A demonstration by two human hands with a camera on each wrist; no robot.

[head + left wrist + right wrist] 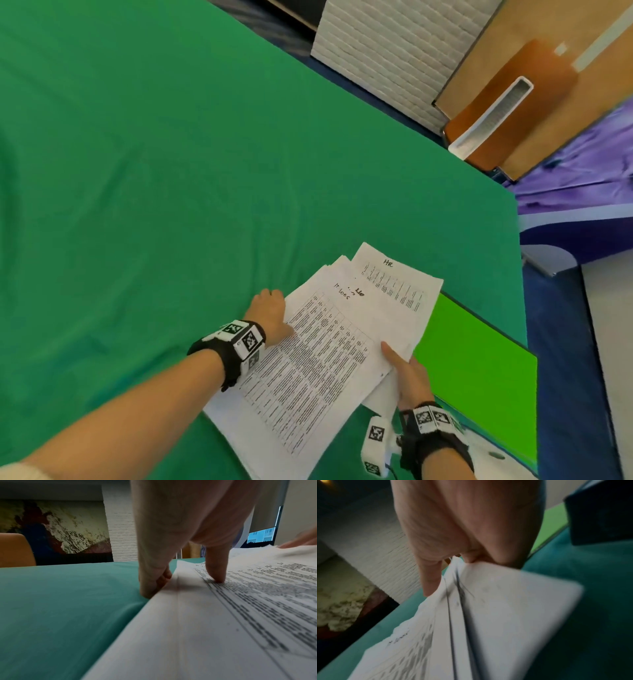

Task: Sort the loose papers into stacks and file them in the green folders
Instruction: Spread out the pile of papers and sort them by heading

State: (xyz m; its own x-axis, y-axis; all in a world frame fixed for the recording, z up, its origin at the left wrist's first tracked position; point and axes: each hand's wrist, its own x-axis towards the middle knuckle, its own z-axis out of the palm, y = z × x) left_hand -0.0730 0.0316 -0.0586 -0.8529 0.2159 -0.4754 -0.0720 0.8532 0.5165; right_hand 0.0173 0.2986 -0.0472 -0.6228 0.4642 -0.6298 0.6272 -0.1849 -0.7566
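Here the left hand sits at the left long edge of the papers: in the left wrist view its thumb presses down on the top printed sheet while the curled fingers tuck against and under the edge of the pile, so it pinches that side. The papers lie on the green tablecloth at the near right part of the table, their long axis running from near-left to far-right, fanned unevenly so that a sheet headed with handwriting pokes out at the far end from beneath the top one. The sheets are white, printed with dense tables, and look thin and limp. At the opposite long edge the right hand grips a few sheets, thumb on top and fingers beneath; its wrist view is blurred but shows several edges lifted off the cloth. Just right of that hand, partly under the fanned sheets, lies a bright green folder, closed and flat. So the folder is nearer the right hand, and the pile lies between the two hands.
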